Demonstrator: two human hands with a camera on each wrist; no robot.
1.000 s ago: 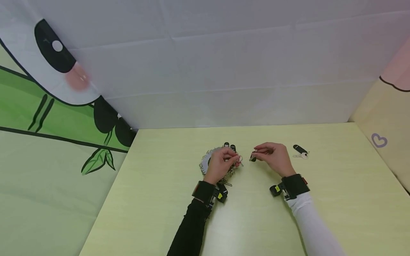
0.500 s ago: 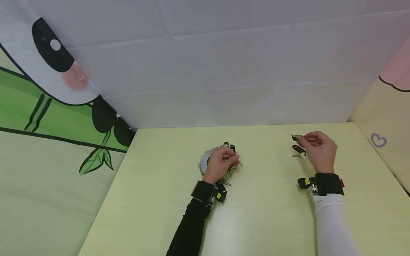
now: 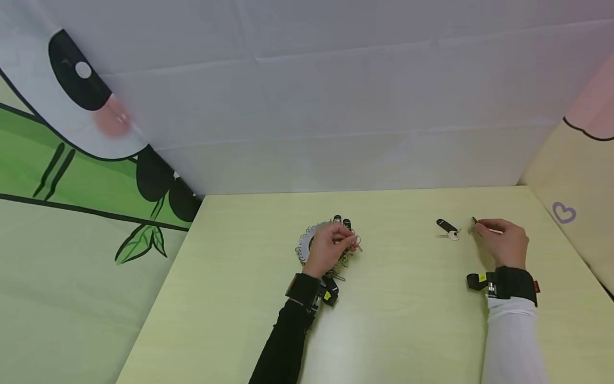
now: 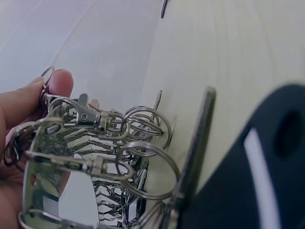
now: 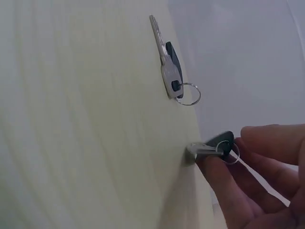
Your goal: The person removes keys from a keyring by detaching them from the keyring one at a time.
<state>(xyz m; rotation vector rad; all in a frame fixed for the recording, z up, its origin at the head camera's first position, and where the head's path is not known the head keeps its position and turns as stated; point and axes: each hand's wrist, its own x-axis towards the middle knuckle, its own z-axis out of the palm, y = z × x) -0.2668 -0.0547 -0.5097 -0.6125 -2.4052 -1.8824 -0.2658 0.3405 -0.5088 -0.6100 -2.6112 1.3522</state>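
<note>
In the head view my left hand (image 3: 328,245) is over a round grey key holder (image 3: 304,248) fringed with metal clips. Seen from the left wrist, its thumb and a finger pinch a small snap hook (image 4: 45,95) at the holder's edge. Split rings (image 4: 147,167) with keys hang from other hooks. My right hand (image 3: 506,242) is low over the right part of the table. It pinches a key (image 5: 205,150) with a dark tag (image 5: 222,140) and a thin ring, close to the tabletop.
Left of my right hand, another key (image 3: 452,234) lies on the pale table (image 3: 393,320) beside its black tag (image 3: 446,225). Black tags (image 3: 347,224) stick out behind the key holder. A printed cloth wall (image 3: 336,133) rises behind the table.
My right hand has carried its key and tag from beside the left hand to the right, past the lying key, and lowered it towards the table. The left hand stays in place.
</note>
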